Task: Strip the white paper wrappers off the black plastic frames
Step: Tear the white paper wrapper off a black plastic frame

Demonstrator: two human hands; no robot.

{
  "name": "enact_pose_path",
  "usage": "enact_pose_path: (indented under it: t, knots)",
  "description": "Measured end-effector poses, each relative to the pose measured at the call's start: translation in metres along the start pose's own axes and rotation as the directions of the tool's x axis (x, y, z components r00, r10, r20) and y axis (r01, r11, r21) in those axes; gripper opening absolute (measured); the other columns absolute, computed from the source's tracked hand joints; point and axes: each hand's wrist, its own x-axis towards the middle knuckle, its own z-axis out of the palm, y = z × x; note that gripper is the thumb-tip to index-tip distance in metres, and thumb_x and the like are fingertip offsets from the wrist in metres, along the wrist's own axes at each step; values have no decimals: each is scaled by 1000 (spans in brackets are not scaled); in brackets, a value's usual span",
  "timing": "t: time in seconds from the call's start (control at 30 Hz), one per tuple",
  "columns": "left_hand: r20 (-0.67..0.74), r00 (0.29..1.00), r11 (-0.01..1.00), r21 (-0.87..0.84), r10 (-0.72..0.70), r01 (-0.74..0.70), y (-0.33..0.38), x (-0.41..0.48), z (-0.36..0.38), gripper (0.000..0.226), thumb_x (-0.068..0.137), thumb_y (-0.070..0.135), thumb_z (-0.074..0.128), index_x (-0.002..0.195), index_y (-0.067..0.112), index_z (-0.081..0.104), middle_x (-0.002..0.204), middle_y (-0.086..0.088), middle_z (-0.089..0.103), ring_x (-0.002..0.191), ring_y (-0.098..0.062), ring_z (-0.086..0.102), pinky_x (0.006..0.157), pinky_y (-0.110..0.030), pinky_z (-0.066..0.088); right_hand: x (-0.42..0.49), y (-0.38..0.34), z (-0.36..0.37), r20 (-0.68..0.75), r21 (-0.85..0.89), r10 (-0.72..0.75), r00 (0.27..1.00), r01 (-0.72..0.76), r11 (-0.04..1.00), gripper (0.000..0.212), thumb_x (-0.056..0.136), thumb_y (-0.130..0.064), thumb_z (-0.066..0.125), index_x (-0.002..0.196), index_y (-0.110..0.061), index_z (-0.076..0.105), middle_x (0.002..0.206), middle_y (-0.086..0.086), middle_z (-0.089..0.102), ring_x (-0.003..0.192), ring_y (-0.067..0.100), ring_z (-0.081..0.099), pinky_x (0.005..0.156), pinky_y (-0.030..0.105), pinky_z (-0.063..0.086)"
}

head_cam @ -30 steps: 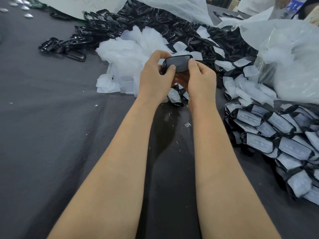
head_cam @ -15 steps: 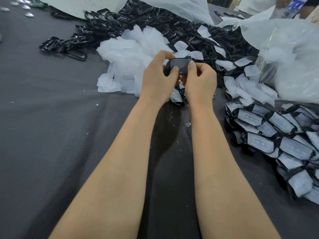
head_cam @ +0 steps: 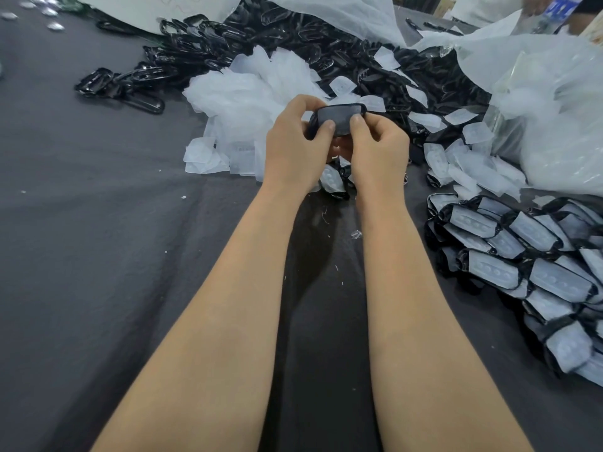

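Note:
Both hands hold one black plastic frame (head_cam: 339, 117) above the dark cloth, its greyish face turned towards me. My left hand (head_cam: 295, 148) grips its left end, thumb on the front. My right hand (head_cam: 380, 148) pinches the right part, thumb pressed on the face beside the left thumb. A pile of wrapped frames (head_cam: 522, 256) lies at the right. Bare black frames (head_cam: 293, 37) are heaped at the back, and loose white wrappers (head_cam: 241, 102) lie just behind my hands.
A grey cloth (head_cam: 98, 239) covers the table. Large clear plastic bags (head_cam: 554, 109) sit at the back right. A wrapped frame (head_cam: 332, 181) lies under my wrists. Another person's hand with a bottle (head_cam: 554, 8) shows at the top right.
The frame has dropped slightly lower and my right thumb has slid closer to the left thumb on its face. Both arms otherwise stay in place.

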Motion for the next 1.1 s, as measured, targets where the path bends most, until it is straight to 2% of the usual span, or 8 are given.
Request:
enact_pose_path:
  t: [0.17,0.33,0.5,0.6,0.7,0.83,0.93,1.1]
  knots:
    - [18,1000,1000,-21,16,-16,0,0,0,19,93,7,55,92,25,48,75,-5,67,53,-3,61,67,-24,56,1,0,1,-30,11,30,999,-30,1000,13,93,-16,52,89,-8,62,93,15,69,92,33,66,86,52,51]
    - [13,1000,1000,-13,3,-3,-1,-1,0,19,93,7,55,93,25,47,79,-7,68,59,-9,64,71,-29,57,2,3,1,-9,-14,10,1000,-10,1000,15,95,-18,52,93,-8,63,94,13,69,93,29,66,87,49,52]
    - [25,999,1000,-8,-27,27,0,0,0,21,93,7,55,95,26,48,97,-16,69,84,-28,68,85,-43,56,1,3,2,-5,73,31,999,-31,997,15,96,-20,53,93,-10,63,95,14,70,93,31,67,87,50,53]
    - [38,999,999,-28,-18,20,0,-1,-1,22,93,7,54,91,28,48,89,-14,70,69,-17,67,79,-36,58,1,2,1,-24,99,29,999,-26,995,11,94,-17,56,95,-8,61,95,15,68,92,31,65,87,50,52]
    - [30,999,998,-58,-25,27,1,-2,-2,24,91,7,54,85,30,48,79,-11,68,59,-13,62,64,-28,55,0,2,-2,-1,151,31,1000,-30,988,8,93,-13,56,92,-7,61,86,9,64,79,21,61,83,43,56]
    - [2,999,996,-73,-45,45,1,-2,-2,12,91,13,56,87,21,50,68,-5,64,48,-5,58,53,-20,49,-2,-1,-1,35,195,50,998,-56,979,8,91,-8,56,84,-9,58,79,9,60,72,20,56,74,40,53]
    - [13,999,996,-71,-53,54,1,-2,-3,12,92,13,55,84,21,50,65,-5,63,47,-6,57,50,-19,48,-4,-3,0,36,239,85,996,-92,967,9,89,-5,56,82,-10,58,81,15,61,73,27,56,74,47,53]
    - [23,997,994,-80,-67,69,3,-3,-1,15,92,12,53,82,22,50,64,-5,62,49,-10,57,51,-22,49,-5,-4,-1,50,279,116,992,-126,952,7,87,-3,58,86,-10,56,87,18,61,75,26,57,69,39,51]
